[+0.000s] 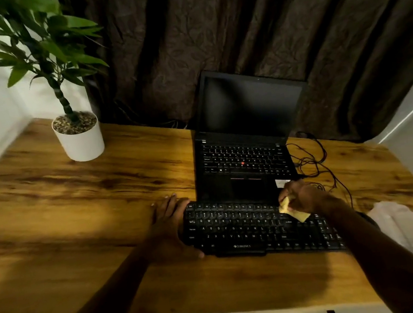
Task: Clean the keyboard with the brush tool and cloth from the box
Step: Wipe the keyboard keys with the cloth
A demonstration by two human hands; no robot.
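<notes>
Dark creased curtain [232,17] behind; wood-grain bench [76,231] carries all items. Open black laptop [244,161] stands at the rear, screen dark. Black external keyboard [238,229] lies directly before it. Left hand [169,224] braces the keyboard's left end, fingers [164,203] straight. Right hand [304,199] grips a folded yellow cloth [293,210] against the upper-right keys, fingers curled round it. Assessment: cloth wiping in hand. Next move calls for even strokes along the rows, left end held firm.

Dim warm light, brightest across the far-left table [69,183], heavy near shadow, blurred and warped edges.
</notes>
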